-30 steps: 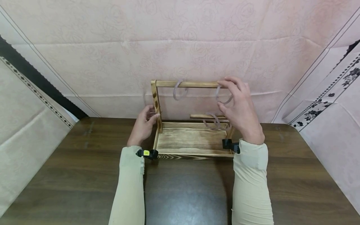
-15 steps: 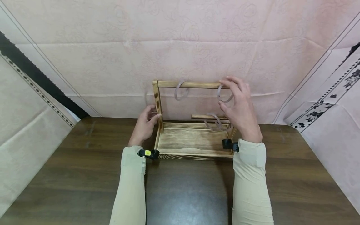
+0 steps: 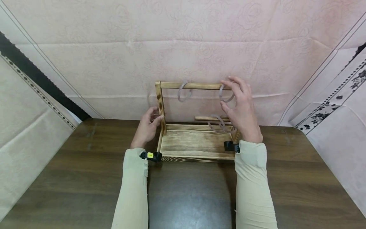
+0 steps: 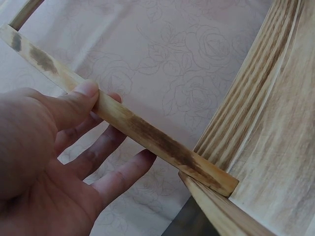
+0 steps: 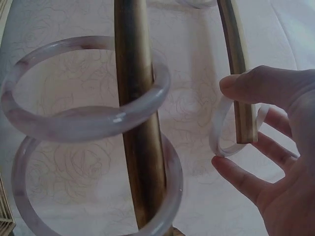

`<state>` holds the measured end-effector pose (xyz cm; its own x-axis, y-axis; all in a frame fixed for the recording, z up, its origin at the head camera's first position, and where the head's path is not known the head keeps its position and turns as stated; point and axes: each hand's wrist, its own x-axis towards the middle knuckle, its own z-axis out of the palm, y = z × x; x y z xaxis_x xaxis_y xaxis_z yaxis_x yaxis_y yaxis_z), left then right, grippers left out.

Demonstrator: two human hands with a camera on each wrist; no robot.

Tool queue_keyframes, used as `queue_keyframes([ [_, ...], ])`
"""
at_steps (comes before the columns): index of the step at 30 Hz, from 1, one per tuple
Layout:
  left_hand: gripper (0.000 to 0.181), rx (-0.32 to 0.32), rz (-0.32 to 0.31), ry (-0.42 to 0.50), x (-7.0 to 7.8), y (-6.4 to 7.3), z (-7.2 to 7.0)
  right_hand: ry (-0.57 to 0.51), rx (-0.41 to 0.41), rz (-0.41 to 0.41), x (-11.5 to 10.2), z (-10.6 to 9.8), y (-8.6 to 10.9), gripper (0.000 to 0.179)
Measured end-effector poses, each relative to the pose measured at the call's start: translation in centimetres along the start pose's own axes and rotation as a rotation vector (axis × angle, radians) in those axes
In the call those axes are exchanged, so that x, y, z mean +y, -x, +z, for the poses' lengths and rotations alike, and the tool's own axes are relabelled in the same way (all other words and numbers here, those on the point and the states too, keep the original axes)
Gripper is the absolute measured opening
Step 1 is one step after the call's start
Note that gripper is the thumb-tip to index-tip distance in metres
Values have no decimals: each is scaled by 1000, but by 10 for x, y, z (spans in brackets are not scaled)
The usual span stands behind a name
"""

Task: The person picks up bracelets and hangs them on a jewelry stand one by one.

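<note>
A wooden stand has an upright post [image 3: 160,108] on its left; my left hand [image 3: 146,127] pinches this post between thumb and fingers. From the post's top an upper bar [image 3: 204,86] runs right to a free end. My right hand [image 3: 241,106] holds a pale translucent bangle [image 5: 216,129] between thumb and fingertips, and the bangle loops around the bar near that end. Another bangle [image 3: 180,93] hangs on the upper bar further left. Two more bangles, one of them the nearer bangle [image 5: 64,125], circle the lower bar [image 5: 140,162].
The stand's shallow wooden tray base [image 3: 197,141] sits on a dark wooden table [image 3: 191,194]. Close behind it rises a pink floral cloth [image 3: 128,63]. Patterned cloth [image 3: 337,105] also borders the right side.
My right hand has shifted slightly left, carrying the bangle a little further along the upper bar from its free end. The left hand keeps its place on the post.
</note>
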<state>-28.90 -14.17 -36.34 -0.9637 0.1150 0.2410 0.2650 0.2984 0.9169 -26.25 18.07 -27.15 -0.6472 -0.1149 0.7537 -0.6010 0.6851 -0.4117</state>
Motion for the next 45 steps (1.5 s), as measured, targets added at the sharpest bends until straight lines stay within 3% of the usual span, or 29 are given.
queue_keyframes([
  [27,36,-4,-2,4,0,-1,0,28,-45,-19,-12,12,-1,63],
  [45,35,-4,-1,3,0,-1,0,12,-43,-80,-15,20,-2,63],
])
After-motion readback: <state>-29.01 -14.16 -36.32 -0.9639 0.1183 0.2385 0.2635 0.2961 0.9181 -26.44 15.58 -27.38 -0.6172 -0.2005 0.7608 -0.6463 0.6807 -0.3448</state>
